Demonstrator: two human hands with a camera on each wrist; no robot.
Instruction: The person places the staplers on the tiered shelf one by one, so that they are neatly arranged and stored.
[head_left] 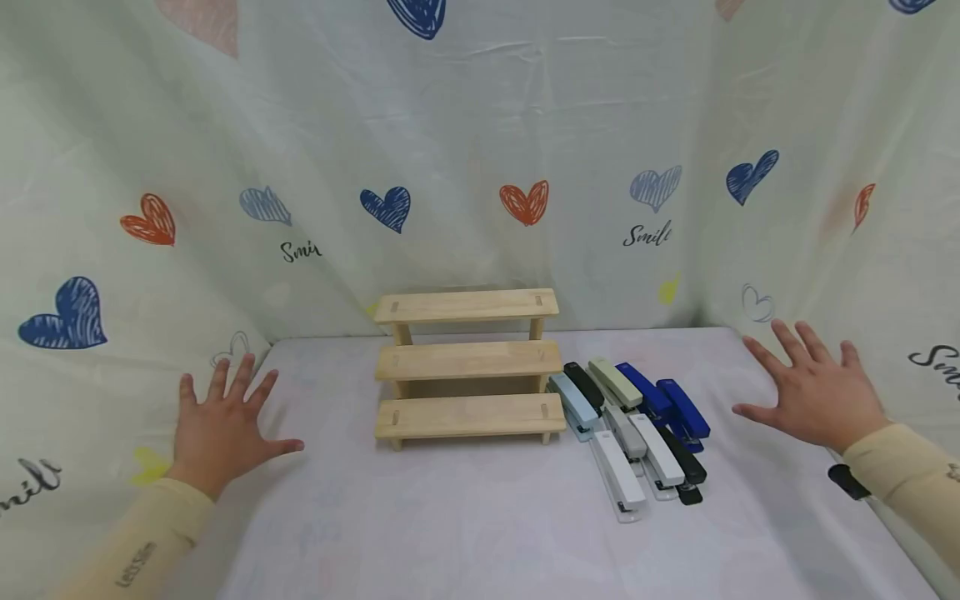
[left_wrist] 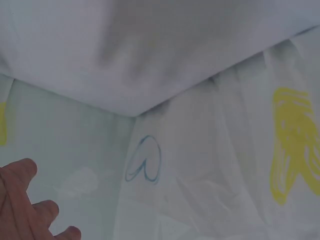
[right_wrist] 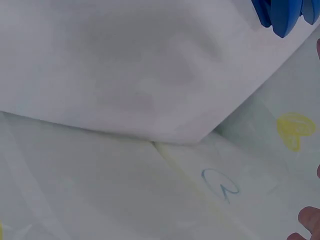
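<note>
My left hand point(head_left: 223, 433) is spread above the left side of the table, its fingers straight and holding nothing. Over the table's right edge my right hand point(head_left: 821, 392) is likewise spread, with no object in it. Between the hands stands a three-tier wooden shelf point(head_left: 468, 362), its steps bare. Several staplers lie in a cluster against the shelf's right side: a light blue stapler point(head_left: 573, 402), a pale green stapler point(head_left: 615, 382), a blue stapler point(head_left: 682, 408), a white stapler point(head_left: 617, 468) and a black stapler point(head_left: 681, 455) among them. The right hand is nearest to the blue ones, apart from them.
A white cloth covers the table point(head_left: 450, 525). Behind it and at both sides hangs a white curtain point(head_left: 465, 108) printed with hearts. A small black object point(head_left: 848, 482) sits at the right table edge, partly hidden by the right forearm.
</note>
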